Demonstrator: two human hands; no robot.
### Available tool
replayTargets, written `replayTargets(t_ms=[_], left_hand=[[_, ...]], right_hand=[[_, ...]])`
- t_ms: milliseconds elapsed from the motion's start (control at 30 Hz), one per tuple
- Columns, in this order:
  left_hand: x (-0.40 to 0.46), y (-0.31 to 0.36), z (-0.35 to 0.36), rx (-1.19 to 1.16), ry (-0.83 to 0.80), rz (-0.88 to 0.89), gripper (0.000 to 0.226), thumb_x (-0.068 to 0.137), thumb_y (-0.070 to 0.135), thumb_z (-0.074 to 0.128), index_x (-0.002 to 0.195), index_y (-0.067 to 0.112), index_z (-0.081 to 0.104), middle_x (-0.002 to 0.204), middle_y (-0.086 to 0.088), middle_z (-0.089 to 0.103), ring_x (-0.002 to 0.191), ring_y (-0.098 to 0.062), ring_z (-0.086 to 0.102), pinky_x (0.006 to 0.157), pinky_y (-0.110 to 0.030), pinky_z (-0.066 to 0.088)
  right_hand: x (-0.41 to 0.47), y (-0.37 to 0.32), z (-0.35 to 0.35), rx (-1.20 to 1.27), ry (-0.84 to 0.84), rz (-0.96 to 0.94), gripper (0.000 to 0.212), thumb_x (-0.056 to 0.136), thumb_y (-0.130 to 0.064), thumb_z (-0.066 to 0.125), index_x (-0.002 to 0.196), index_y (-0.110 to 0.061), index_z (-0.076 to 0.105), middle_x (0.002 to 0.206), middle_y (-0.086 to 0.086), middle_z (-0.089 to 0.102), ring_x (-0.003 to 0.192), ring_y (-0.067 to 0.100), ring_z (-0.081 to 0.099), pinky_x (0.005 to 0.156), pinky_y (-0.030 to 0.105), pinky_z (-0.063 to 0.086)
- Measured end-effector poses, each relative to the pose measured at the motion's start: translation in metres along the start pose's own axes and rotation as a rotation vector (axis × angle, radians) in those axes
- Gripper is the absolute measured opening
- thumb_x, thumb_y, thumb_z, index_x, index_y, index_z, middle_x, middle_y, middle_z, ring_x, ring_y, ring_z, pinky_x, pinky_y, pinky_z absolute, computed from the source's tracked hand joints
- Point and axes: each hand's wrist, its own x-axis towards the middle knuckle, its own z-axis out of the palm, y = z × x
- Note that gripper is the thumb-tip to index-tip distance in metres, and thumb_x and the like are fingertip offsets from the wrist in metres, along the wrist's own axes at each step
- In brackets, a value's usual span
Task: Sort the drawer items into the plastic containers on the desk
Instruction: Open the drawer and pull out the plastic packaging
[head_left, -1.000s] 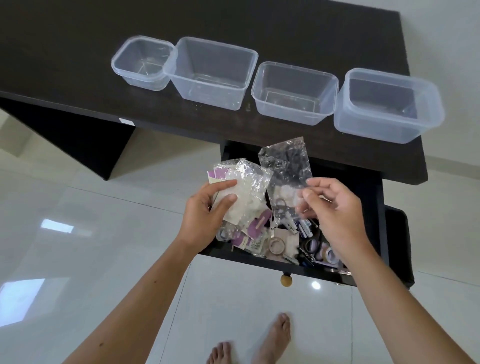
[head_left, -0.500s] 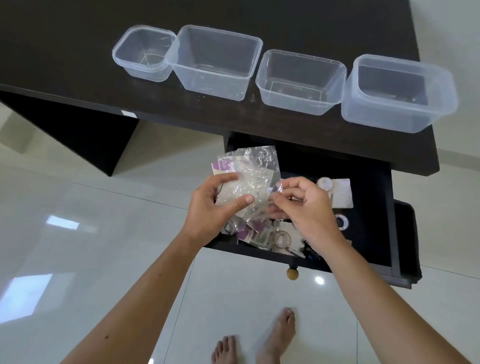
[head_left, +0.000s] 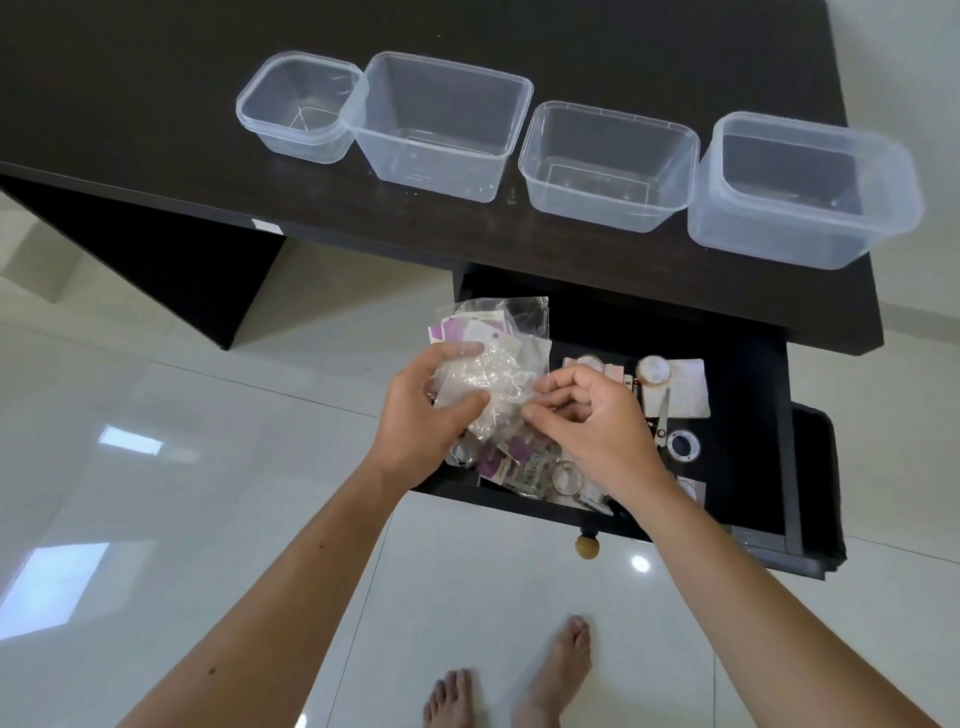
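Feet (head_left: 519, 680), bare, stand nearest us on the pale tiled floor (head_left: 130, 441). Above them we see the drawer (head_left: 748, 415) pulled out from under the tabletop (head_left: 130, 104), its round knob (head_left: 587, 546) at the front edge. Over the drawer's left part our left hand (head_left: 415, 415) grips a bunch of clear bags (head_left: 498, 364), thumb pressed on the front and fingers curled behind. Our right hand (head_left: 597, 421) meets the bunch from the right, its fingertips pinching the crinkled plastic at the lower right edge. The two hands are close together, almost touching. Purple and white cards show inside the bags at the top left.

Beneath the hands the drawer holds a jumble: purple-tagged packets (head_left: 498, 462), metal rings (head_left: 566, 475), and farther right a small pair of scissors (head_left: 663, 415), a ring-shaped piece (head_left: 682, 445), a tape roll (head_left: 654, 370) and a white paper (head_left: 688, 387).

Beyond, four clear containers stand in a row on the tabletop: a small one (head_left: 296, 106) at the left touching a larger one (head_left: 441, 124), then a mid-sized one (head_left: 608, 166), then the biggest (head_left: 800, 189) at the right.
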Motion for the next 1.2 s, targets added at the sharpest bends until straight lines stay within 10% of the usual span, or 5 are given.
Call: replayTargets(t_ms=[267, 433, 733, 933, 1200], left_hand=[[-0.002, 0.003, -0.005, -0.032, -0.008, 0.062, 0.089, 0.09, -0.002, 0.078, 0.15, 0.053, 0.04, 0.146, -0.014, 0.058, 0.117, -0.049, 0.065, 0.098, -0.066, 0.056], [-0.008, 0.003, -0.017, 0.029, 0.047, 0.09, 0.055, 0.094, 0.0, 0.075, 0.124, 0.044, 0.066, 0.137, 0.027, 0.064, 0.12, 0.014, 0.057, 0.105, -0.01, 0.04], [-0.01, -0.007, -0.047, 0.061, 0.119, 0.083, 0.044, 0.095, 0.006, 0.077, 0.131, 0.03, 0.069, 0.135, 0.024, 0.068, 0.128, 0.005, 0.059, 0.099, -0.002, 0.039], [-0.012, -0.012, -0.053, 0.057, 0.128, 0.088, 0.044, 0.094, 0.007, 0.078, 0.13, 0.031, 0.069, 0.136, 0.025, 0.067, 0.132, 0.002, 0.058, 0.108, -0.011, 0.04], [-0.013, -0.011, -0.055, 0.078, 0.116, 0.068, 0.045, 0.095, 0.008, 0.077, 0.126, 0.04, 0.068, 0.131, 0.043, 0.062, 0.136, 0.011, 0.051, 0.112, -0.01, 0.034]], right_hand=[[0.005, 0.022, -0.015, -0.087, 0.048, 0.064, 0.019, 0.088, -0.024, 0.086, 0.102, -0.025, 0.074, 0.089, -0.006, 0.078, 0.075, 0.009, 0.071, 0.068, 0.013, 0.053], [0.016, 0.039, -0.012, -0.291, 0.077, 0.047, 0.027, 0.086, -0.029, 0.087, 0.11, -0.02, 0.077, 0.102, -0.004, 0.072, 0.078, 0.012, 0.068, 0.066, 0.01, 0.049], [0.029, 0.035, 0.003, -0.655, -0.057, 0.014, 0.057, 0.079, -0.052, 0.088, 0.123, -0.02, 0.072, 0.115, -0.003, 0.052, 0.108, 0.02, 0.06, 0.086, 0.033, 0.048], [0.02, 0.028, -0.007, -0.294, -0.008, 0.065, 0.014, 0.089, -0.027, 0.083, 0.089, -0.022, 0.069, 0.087, -0.003, 0.073, 0.076, 0.009, 0.066, 0.066, 0.021, 0.049], [0.018, 0.018, -0.03, -0.024, -0.091, 0.135, 0.025, 0.096, -0.006, 0.071, 0.115, -0.021, 0.07, 0.1, -0.003, 0.081, 0.075, 0.006, 0.071, 0.075, 0.032, 0.058]])
